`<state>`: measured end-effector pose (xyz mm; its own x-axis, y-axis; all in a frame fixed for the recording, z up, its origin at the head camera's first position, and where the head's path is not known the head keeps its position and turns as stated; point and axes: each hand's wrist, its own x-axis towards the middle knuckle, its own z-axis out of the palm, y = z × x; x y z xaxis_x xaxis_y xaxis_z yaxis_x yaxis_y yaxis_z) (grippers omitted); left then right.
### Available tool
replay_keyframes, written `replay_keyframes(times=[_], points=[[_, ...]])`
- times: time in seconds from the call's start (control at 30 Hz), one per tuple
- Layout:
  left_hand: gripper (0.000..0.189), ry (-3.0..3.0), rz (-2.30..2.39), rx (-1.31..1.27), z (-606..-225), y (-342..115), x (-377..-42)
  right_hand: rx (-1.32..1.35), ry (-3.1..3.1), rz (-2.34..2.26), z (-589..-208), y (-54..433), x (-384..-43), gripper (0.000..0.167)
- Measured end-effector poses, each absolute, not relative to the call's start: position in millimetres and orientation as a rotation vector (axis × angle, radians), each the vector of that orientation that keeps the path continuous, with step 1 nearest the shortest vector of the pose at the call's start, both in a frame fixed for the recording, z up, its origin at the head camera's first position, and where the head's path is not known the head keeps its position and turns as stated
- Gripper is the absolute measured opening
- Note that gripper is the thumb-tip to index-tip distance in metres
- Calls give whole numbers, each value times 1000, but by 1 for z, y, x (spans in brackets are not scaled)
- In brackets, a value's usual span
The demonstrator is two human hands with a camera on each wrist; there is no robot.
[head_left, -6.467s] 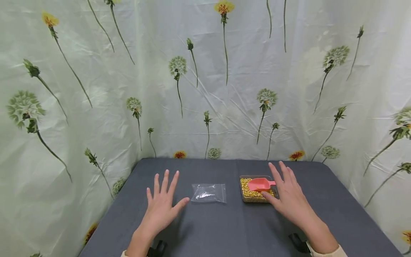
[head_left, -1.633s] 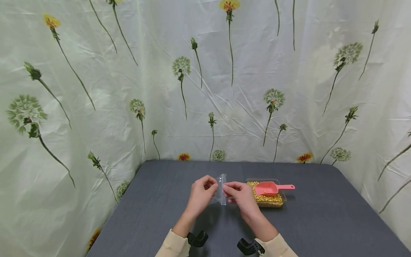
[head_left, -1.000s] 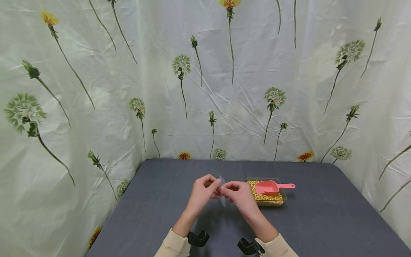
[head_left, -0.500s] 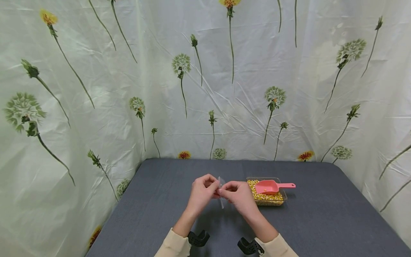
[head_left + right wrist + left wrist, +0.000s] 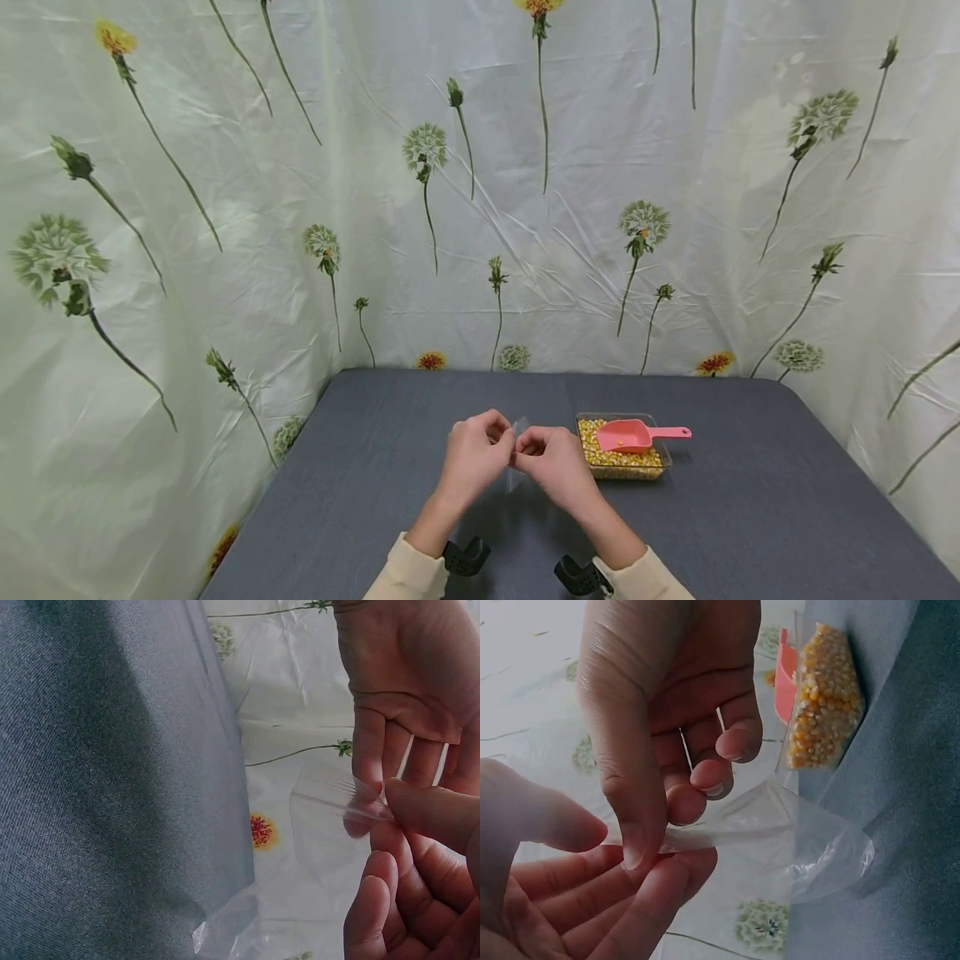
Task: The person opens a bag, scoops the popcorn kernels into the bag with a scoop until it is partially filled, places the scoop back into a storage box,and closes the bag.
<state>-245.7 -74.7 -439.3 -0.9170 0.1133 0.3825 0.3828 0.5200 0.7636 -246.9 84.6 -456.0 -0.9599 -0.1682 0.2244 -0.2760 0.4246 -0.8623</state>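
Observation:
Above the middle of the table, both hands hold a clear zip-lock bag [image 5: 516, 479] by its top edge, fingertips close together. My left hand [image 5: 474, 454] pinches the edge between thumb and fingers. My right hand [image 5: 558, 467] pinches the same edge, its thumb nearly touching the left one. The wrist views show the bag body [image 5: 817, 859] hanging from the fingers, see-through and creased, with nothing seen inside. Whether its mouth is parted is hidden by the fingers. To the right stands a clear box [image 5: 630, 478] of yellow corn kernels [image 5: 592, 454], a pink scoop [image 5: 626, 436] lying on top.
A dark grey cloth covers the table [image 5: 375, 500]. Behind and at the sides hangs a pale curtain [image 5: 360, 167] printed with dandelions. The scoop's handle [image 5: 671, 432] sticks out over the box's right rim. Black wrist cameras [image 5: 467, 557] sit under both wrists.
The bag, flat on the table at first, is now held up in both hands. Over the last second, the fingertips have drawn together and shifted along its edge. Box and scoop stay put.

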Motion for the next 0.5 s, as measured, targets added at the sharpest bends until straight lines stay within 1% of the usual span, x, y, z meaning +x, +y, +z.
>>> replay_keyframes(times=[0.1,0.2,0.37,0.5], points=[[13,-2469,-1344,-471,-439,-76,-246,408,-2571,1550,-456,84,-247,15],[12,-2444,-1476,-498,-442,-81,-250,420,-2581,1551,-456,84,-248,14],[12,-2401,-1793,-464,-446,-89,-257,458,-2589,1570,-455,85,-247,13],[13,-2393,-1877,-432,-446,-91,-258,476,-2573,1594,-454,86,-246,13]])
